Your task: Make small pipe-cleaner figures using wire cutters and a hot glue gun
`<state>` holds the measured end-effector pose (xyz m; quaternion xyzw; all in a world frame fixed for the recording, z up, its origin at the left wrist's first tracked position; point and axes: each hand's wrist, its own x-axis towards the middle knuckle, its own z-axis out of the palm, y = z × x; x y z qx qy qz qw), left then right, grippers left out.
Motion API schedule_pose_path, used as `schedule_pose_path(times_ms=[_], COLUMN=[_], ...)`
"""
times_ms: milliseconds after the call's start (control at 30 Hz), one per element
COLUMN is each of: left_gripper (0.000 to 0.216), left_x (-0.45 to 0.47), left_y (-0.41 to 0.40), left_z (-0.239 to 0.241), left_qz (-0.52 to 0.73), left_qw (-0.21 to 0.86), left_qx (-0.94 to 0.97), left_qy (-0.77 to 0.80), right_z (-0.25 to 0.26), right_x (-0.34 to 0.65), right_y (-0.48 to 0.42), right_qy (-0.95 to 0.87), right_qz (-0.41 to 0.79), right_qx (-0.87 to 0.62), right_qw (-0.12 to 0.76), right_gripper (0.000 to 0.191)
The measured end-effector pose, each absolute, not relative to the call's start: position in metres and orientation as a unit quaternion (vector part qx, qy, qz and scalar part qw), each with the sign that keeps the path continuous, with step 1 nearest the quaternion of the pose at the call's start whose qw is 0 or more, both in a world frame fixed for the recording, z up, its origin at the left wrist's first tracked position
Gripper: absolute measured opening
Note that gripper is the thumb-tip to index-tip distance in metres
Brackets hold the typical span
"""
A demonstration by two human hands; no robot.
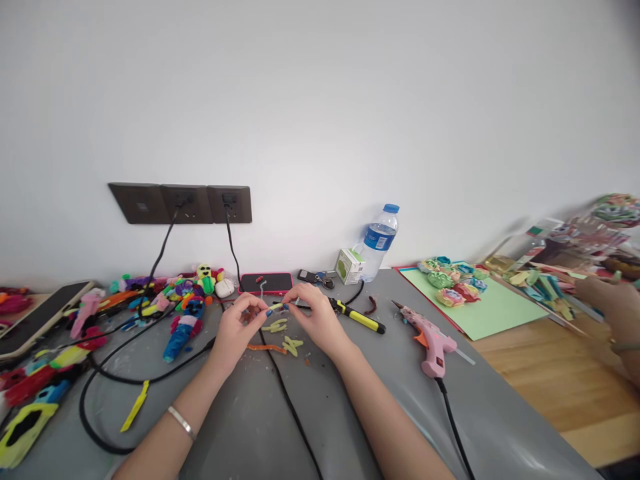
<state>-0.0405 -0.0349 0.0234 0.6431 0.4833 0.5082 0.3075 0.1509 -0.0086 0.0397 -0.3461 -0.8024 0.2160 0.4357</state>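
Between the fingertips of both hands is a short yellow-green piece of pipe cleaner (275, 307). My left hand (241, 328) pinches its left end, and my right hand (316, 316) pinches the right end. Bent yellow-green pipe cleaner pieces (291, 345) lie on the grey table (240, 427) just below the fingers. Beside them is an orange pipe cleaner strip (267, 348). A yellow-and-black pen-like tool (361, 317) with a cord lies behind my right hand, partly hidden by it.
Colourful fuzzy figures (187, 327) and looping black cables (113, 380) crowd the left. At the right lies a pink glue gun (434, 343). A tilted water bottle (381, 241), small box (349, 265) and phone (267, 283) stand near the wall. Another person's hand (607, 303) is far right.
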Motion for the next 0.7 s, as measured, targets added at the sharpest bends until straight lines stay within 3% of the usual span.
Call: schedule_pose_path(times_ms=[700], left_gripper=[0.014], left_x=[-0.0414], left_y=[-0.0358], left_z=[0.0288], left_qz=[0.496], left_qw=[0.284], left_qx=[0.659], left_qy=[0.488], right_z=[0.0358], right_x=[0.1513], right_y=[-0.0071], right_qy=[-0.795], right_qz=[0.23], right_qx=[-0.347], right_qw=[0.44], right_gripper=[0.015])
